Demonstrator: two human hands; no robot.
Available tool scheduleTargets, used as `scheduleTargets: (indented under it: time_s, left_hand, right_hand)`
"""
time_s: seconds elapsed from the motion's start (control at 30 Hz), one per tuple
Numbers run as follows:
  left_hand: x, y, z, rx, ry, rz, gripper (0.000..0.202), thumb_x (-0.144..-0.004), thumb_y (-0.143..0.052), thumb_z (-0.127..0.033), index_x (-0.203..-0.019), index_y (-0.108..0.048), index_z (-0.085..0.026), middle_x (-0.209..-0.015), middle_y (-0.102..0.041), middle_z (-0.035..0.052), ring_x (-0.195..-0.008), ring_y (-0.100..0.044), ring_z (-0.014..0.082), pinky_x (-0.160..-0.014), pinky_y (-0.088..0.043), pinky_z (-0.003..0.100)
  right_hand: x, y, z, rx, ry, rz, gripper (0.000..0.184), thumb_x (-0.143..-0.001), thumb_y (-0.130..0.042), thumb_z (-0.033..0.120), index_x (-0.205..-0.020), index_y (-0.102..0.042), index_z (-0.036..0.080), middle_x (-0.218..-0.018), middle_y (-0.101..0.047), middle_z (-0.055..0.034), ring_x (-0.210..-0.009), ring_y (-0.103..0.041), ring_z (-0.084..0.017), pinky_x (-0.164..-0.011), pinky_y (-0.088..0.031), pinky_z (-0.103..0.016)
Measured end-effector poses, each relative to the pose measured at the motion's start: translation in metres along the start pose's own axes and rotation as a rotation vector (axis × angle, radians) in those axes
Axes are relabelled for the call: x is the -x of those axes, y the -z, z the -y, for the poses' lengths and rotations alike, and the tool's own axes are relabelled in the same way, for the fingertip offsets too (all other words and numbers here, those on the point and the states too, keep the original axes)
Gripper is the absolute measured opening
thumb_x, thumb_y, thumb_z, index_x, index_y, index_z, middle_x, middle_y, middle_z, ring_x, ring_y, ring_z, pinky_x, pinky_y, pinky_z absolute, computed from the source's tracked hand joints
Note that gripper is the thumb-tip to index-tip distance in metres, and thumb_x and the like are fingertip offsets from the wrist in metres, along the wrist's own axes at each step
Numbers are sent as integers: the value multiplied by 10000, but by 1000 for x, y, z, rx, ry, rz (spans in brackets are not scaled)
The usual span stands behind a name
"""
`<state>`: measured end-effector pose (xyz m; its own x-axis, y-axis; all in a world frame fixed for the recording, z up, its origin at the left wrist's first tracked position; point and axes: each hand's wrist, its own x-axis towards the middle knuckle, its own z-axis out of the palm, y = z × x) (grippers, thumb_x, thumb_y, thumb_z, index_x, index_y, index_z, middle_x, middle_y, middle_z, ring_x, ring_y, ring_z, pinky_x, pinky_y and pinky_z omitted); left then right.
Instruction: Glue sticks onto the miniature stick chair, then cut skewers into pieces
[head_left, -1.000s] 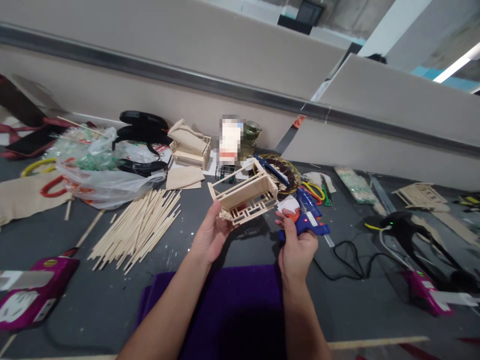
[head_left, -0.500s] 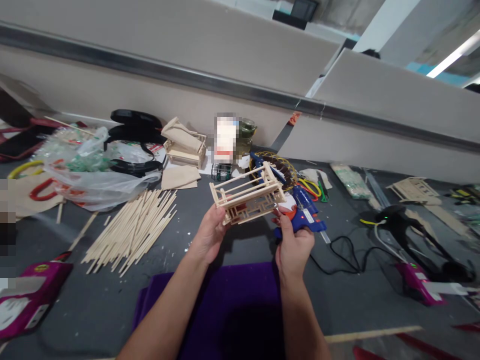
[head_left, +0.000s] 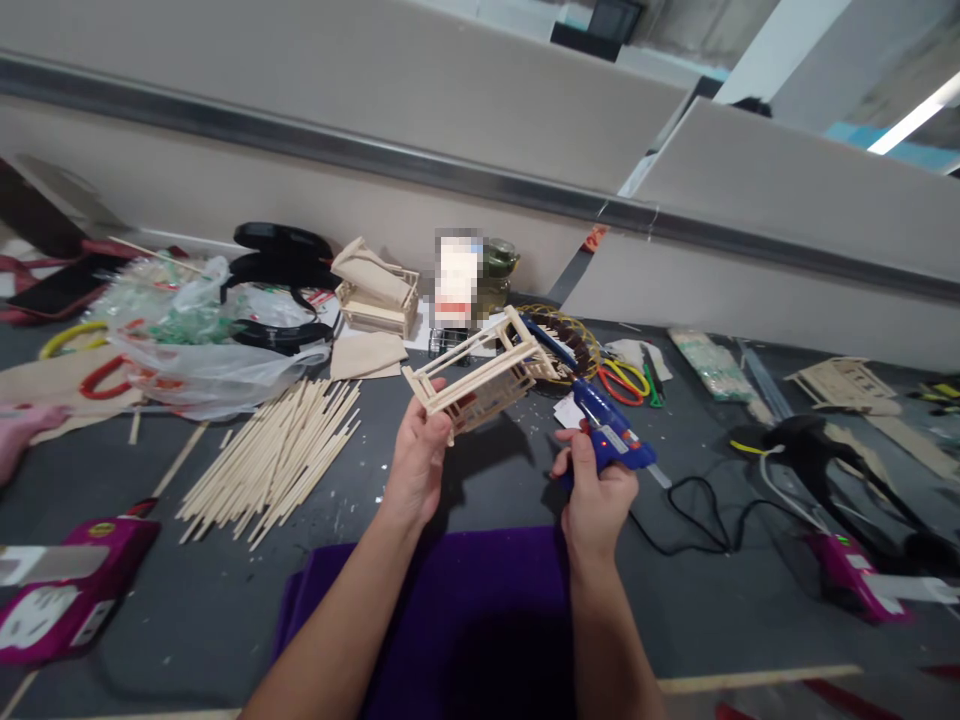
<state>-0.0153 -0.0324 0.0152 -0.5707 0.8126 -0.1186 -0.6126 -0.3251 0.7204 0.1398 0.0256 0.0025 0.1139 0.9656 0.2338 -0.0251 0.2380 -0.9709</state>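
My left hand (head_left: 421,460) is closed on the near left corner of a small frame model built of thin wooden sticks (head_left: 487,375). The model is held tilted above the table, its right end higher. My right hand (head_left: 600,495) grips a blue hot glue gun (head_left: 616,432) by its handle. The gun's nozzle points up and left, close to the model's right end; whether the two touch I cannot tell. A clear glue stick (head_left: 660,475) pokes out of the back of the gun.
Loose wooden sticks (head_left: 274,460) lie left of my hands. Behind stand another stick model (head_left: 375,290) and a brown woven basket (head_left: 581,345). Scissors (head_left: 626,380) lie right of it. A black cord (head_left: 697,545) runs toward a magenta power strip (head_left: 851,570). Purple cloth (head_left: 487,580) lies in front.
My left hand has tilted the model and shifted it left. My right hand has moved slightly right, away from the model, and the glue gun now shows more fully.
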Motion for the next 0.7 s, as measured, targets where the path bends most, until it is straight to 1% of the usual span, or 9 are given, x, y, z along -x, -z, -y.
scheduleTargets:
  time_s: [0.1, 0.2, 0.33, 0.43, 0.57, 0.7]
  left_hand:
    - [-1, 1, 1, -23, -60, -44, 687, -536, -862, -471, -1127, -612, -227, -1063, -695, 42, -1058, -625, 222, -883, -470, 283]
    - [0, 1, 0, -40, -95, -50, 712, -538, -869, -451, -1160, -589, -248, -1080, -683, 32, -1062, -618, 210, -864, -468, 263]
    - [3, 0, -1, -85, -130, -52, 709, -559, -865, -433, -1180, -574, -254, -1097, -674, 39, -1025, -619, 206, -793, -478, 246]
    - [4, -2, -2, -111, -149, -41, 696, -569, -857, -444, -1180, -578, -262, -1108, -663, 39, -973, -620, 204, -723, -475, 242]
    - [5, -4, -3, -136, -170, -30, 671, -578, -852, -449, -1163, -585, -260, -1064, -662, 34, -887, -616, 181, -656, -458, 223]
    - [5, -4, -3, -132, -165, -38, 677, -558, -860, -457, -1145, -593, -250, -1055, -658, 38, -900, -616, 191, -679, -471, 231]
  right_hand:
    - [4, 1, 0, 103, -12, 74, 333, -835, -635, 448, -774, -677, 123, -505, -562, 22, -445, -481, -99, -483, -396, -237]
    - [9, 1, -1, 267, -5, 155, 369, -796, -652, 491, -783, -699, 126, -513, -581, 11, -449, -510, -125, -499, -424, -264]
    - [12, 0, -4, 427, 85, 183, 366, -770, -654, 516, -779, -723, 156, -570, -632, -23, -586, -608, -198, -621, -488, -323]
    - [12, 0, -5, 467, 111, 184, 384, -783, -621, 544, -746, -722, 176, -567, -633, -33, -655, -640, -234, -678, -506, -354]
    - [10, 1, -6, 481, 104, 184, 399, -782, -608, 563, -720, -719, 184, -552, -625, -35, -655, -646, -245, -686, -512, -368]
    - [10, 1, -5, 470, 107, 188, 374, -774, -625, 551, -716, -722, 194, -533, -618, -26, -651, -645, -241, -686, -514, -361]
